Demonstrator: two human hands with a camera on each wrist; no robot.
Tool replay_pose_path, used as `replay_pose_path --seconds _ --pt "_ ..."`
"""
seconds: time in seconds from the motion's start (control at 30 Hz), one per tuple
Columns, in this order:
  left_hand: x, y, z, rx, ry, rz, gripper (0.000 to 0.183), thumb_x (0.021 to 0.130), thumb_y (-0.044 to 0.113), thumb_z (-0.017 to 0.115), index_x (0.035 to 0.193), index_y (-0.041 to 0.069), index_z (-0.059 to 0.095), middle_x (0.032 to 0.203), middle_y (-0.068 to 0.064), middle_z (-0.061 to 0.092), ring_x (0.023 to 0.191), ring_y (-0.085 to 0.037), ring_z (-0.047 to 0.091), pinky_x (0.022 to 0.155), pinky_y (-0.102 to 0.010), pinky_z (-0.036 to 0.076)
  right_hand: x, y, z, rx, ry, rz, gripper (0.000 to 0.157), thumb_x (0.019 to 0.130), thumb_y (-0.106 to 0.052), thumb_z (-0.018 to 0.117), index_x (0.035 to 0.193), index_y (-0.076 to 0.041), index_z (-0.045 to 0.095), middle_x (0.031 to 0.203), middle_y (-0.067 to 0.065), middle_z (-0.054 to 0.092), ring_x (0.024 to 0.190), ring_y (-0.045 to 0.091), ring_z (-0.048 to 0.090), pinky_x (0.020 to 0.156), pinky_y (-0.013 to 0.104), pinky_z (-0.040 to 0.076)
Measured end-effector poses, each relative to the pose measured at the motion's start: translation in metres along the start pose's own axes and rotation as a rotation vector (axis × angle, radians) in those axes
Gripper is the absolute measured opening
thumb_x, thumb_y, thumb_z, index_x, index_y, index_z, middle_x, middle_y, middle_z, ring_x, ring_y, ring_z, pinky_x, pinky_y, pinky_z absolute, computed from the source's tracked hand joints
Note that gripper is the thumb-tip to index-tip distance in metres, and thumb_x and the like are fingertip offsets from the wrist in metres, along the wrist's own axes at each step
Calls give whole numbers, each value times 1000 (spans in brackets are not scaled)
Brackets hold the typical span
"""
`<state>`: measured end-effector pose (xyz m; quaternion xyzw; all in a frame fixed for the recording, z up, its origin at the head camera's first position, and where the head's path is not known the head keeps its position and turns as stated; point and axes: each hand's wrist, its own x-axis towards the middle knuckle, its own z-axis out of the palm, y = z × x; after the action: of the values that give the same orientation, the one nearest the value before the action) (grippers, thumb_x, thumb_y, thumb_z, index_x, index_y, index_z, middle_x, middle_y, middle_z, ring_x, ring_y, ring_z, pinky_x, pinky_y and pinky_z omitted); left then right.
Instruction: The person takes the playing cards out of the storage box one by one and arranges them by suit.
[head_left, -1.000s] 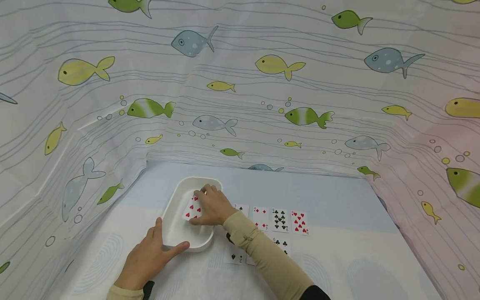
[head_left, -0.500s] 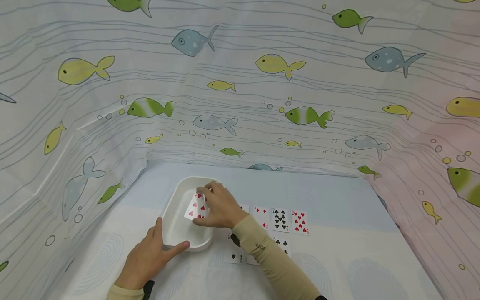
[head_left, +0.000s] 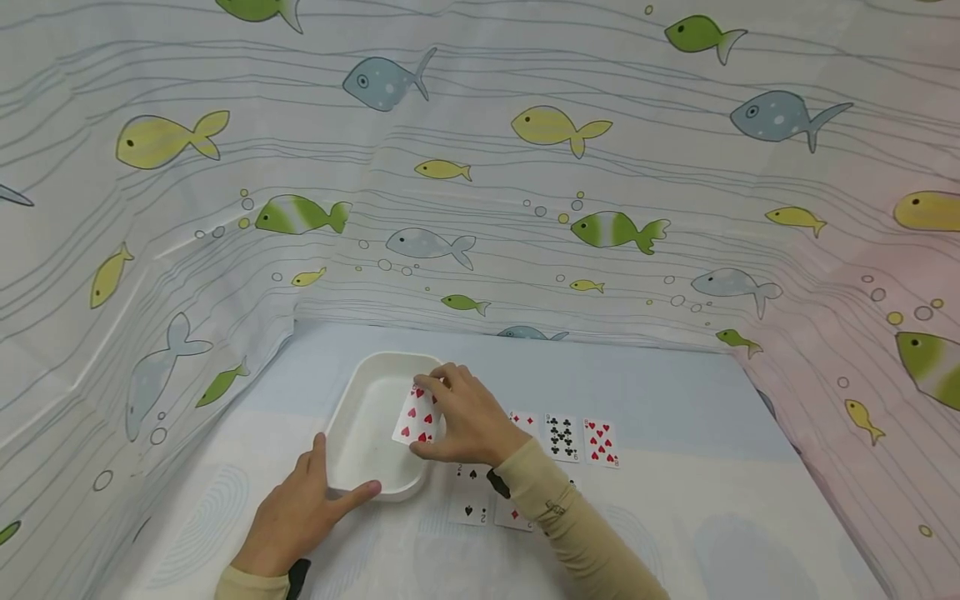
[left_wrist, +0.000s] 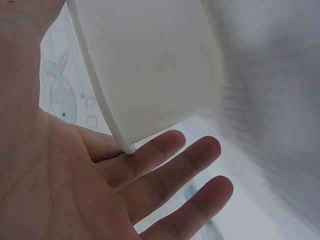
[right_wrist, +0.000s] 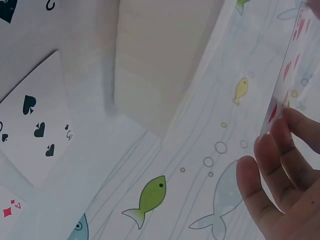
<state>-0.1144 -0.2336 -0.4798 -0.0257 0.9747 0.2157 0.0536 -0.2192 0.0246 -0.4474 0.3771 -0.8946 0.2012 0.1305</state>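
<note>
My right hand pinches a playing card with red hearts over the right side of a white tray. The thumb is at the card's lower edge and the fingers at its upper edge. In the right wrist view the heart card is seen nearly edge-on, raised beside the tray. My left hand rests against the tray's near left corner, thumb on the near rim and index finger along the left side. The left wrist view shows extended fingers touching the tray wall.
Face-up cards lie in rows right of the tray: a two of spades, a diamond card, a four of diamonds, a nine of clubs and an eight of hearts. A three of spades is partly hidden in the head view. Fish-print curtains surround the table.
My right hand has lifted the heart card from the tray's middle and moved it right, toward the tray's right rim. The left hand and tray have stayed put.
</note>
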Motion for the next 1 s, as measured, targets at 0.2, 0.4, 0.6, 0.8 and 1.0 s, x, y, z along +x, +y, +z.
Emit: replay_pose_path --seconds 0.2,0.4,0.6,0.8,1.0 --pt "0 1 0 -3 -1 -5 131 82 83 57 155 -14 8 147 -37 37 117 -49 56 92 -63 46 -17 7 -9 2 -31 16 83 77 -55 77 146 -16 53 132 1 51 110 13 47 88 26 49" --pt "-1 -1 0 -6 4 0 131 82 84 55 156 -13 8 148 -35 37 119 -50 56 92 -62 45 -34 14 -16 7 -32 13 83 77 -55 78 145 -15 54 131 1 53 113 13 48 90 28 50" --pt "-1 0 -1 1 2 -7 131 82 83 56 156 -14 7 147 -37 37 117 -49 57 90 -62 46 -52 22 -19 12 -41 10 83 77 -57 78 145 -15 54 130 1 53 111 13 48 87 27 51" --pt "-2 1 -1 3 1 -1 130 83 82 57 155 -14 8 146 -37 38 117 -50 57 90 -62 46 -68 29 -23 11 -60 34 84 76 -57 78 147 -18 52 132 -1 52 116 12 48 90 30 51" --pt "-2 0 -2 0 -7 1 130 83 81 56 155 -14 7 148 -37 37 119 -51 55 91 -63 45 -82 36 -29 14 -76 47 83 77 -56 79 146 -19 53 133 -2 51 116 11 47 89 31 51"
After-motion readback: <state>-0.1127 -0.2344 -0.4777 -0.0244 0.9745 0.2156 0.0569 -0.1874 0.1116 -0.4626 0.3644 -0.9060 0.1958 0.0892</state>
